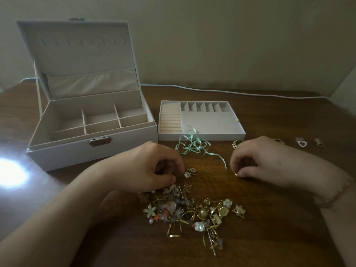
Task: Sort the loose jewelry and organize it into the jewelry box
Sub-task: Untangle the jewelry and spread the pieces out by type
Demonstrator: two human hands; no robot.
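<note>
So the white jewelry box (92, 132) sits lid-up with bare beige compartments, while left hand (152, 166) fingers curl by a crystal earring (187, 174) and right hand (258, 160) pinches something gold, all over a tangled gold pile (192, 211).

From my remote feed: a dark wooden table (269, 237) stands against a plain, dim beige wall (231, 45). A white cable (221, 91) trails along the table's far edge, and a bright glare (10, 173) flares at left.
</note>
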